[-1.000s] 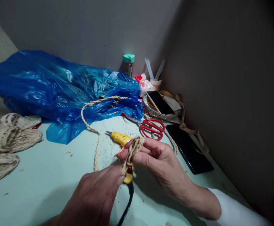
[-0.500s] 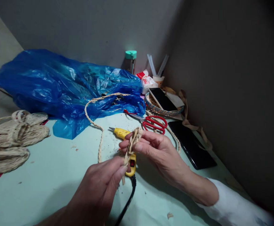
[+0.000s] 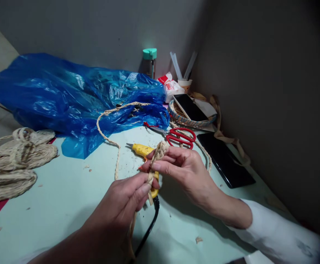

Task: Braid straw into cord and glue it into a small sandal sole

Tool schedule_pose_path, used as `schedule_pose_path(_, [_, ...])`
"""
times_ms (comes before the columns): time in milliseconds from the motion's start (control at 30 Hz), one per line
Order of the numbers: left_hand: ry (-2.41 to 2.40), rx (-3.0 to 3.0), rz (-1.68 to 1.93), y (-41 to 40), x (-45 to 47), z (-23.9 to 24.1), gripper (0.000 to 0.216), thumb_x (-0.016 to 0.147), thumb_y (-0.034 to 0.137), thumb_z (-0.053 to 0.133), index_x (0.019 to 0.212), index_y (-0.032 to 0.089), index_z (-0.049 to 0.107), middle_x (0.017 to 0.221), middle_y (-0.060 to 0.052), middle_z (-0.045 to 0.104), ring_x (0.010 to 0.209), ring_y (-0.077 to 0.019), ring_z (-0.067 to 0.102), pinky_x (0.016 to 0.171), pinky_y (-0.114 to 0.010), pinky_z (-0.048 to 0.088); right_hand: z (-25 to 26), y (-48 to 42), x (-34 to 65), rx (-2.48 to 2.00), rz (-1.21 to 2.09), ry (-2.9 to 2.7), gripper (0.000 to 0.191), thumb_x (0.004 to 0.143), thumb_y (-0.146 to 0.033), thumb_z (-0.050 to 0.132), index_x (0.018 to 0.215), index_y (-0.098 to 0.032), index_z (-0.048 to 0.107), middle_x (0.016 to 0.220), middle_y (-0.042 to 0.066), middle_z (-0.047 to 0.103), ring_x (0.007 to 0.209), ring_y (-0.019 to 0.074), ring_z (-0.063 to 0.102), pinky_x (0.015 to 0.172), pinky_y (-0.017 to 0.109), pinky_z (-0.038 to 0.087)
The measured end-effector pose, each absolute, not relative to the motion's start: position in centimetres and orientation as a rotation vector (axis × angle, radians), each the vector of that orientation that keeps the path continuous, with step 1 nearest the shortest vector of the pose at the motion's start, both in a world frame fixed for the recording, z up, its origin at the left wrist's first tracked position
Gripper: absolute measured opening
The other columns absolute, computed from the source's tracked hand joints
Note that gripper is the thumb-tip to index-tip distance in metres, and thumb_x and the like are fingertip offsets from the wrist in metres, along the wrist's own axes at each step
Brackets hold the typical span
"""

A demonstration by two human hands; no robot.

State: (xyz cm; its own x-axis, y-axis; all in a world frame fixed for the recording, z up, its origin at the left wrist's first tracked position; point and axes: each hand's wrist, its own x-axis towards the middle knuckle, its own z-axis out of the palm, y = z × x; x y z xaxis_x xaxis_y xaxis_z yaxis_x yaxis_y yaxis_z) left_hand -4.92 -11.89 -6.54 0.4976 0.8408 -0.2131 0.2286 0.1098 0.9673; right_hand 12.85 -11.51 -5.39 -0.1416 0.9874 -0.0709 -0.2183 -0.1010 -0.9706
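Note:
A tan braided straw cord point(image 3: 156, 158) is wound around the fingers of my right hand point(image 3: 182, 169), which holds it above the table. My left hand point(image 3: 122, 201) pinches the cord's lower end just below, and a loose tail hangs under that hand. The rest of the cord runs over the pale green table point(image 3: 61, 198) and loops back toward the blue plastic bag point(image 3: 66, 95). Beneath my hands lies a yellow glue gun point(image 3: 144, 152) with a black cable point(image 3: 147, 231).
Red-handled scissors point(image 3: 180, 136) lie beyond my right hand, beside a dark phone point(image 3: 225, 161). A woven tray point(image 3: 192, 119) holding a second phone, a cup of glue sticks point(image 3: 184, 75) and a green-capped bottle point(image 3: 149, 62) fill the corner. Bundles of straw cord point(image 3: 14, 163) lie at the left.
Both hands have drifted slightly up and away with the cord. My left hand has shifted its pinch closer under the wound loops. The view has tilted a little.

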Motion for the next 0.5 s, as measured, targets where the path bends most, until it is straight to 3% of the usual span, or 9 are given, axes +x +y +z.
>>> schedule_pose_path(167, [0.954,1.393,0.539,-11.4,-5.0,-6.0,0.027,0.095,0.043,0.052,0.089,0.020,0.064,0.067,0.002,0.047,0.064,-0.0132,0.042,0.063,-0.025,0.038,-5.5,-10.9,12.8,-0.995,1.486,-1.080,0.020,0.078,-0.034,0.079,0.080,-0.016,0.071,0.072,0.002,0.069,0.064,0.0126,0.063,0.062,0.025,0.051])
schedule_pose_path(267, [0.948,1.294,0.543,-11.2,-5.2,-5.5,0.021,0.096,0.041,0.053,0.099,0.022,0.061,0.070,0.003,0.046,0.066,-0.0117,0.041,0.063,-0.023,0.037,-5.6,-10.8,13.2,-0.891,1.503,-1.112,0.018,0.086,-0.032,0.071,0.097,-0.018,0.069,0.087,0.003,0.071,0.074,0.0129,0.066,0.070,0.026,0.053])
schedule_pose_path(367, [0.917,1.237,0.628,-11.1,-5.4,-5.5,0.026,0.097,0.038,0.052,0.120,0.027,0.051,0.064,0.006,0.046,0.059,-0.0095,0.038,0.058,-0.020,0.034,-5.6,-11.0,13.5,-0.836,1.511,-1.151,0.028,0.091,-0.031,0.066,0.117,-0.021,0.062,0.095,0.003,0.070,0.089,0.0142,0.067,0.083,0.027,0.052])
schedule_pose_path(500, [0.905,1.210,0.741,-10.9,-5.4,-5.9,0.026,0.097,0.038,0.052,0.120,0.028,0.045,0.061,0.008,0.045,0.053,-0.0074,0.033,0.051,-0.019,0.026,-5.9,-11.6,13.2,-0.927,1.515,-1.360,0.022,0.092,-0.034,0.065,0.108,-0.019,0.064,0.093,0.002,0.067,0.089,0.0151,0.064,0.080,0.026,0.050])
